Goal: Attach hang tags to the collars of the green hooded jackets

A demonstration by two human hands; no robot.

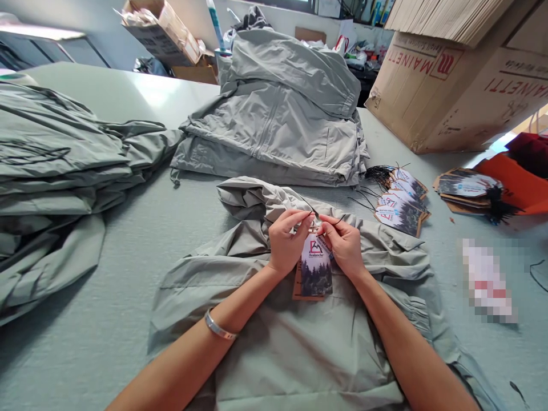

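A grey-green jacket lies spread on the table in front of me. Over its collar area, my left hand pinches a black tag string between thumb and fingers. Close beside it, my right hand is closed on the same string from the other side. Below the fingers hang printed hang tags, white on top with a dark forest picture and brown card behind, resting against the jacket. Where the string meets the garment is hidden by my fingers.
More jackets lie stacked behind, and a garment pile sits at left. Fanned hang tags and another tag bundle lie to the right, near an orange item. A large carton stands at back right.
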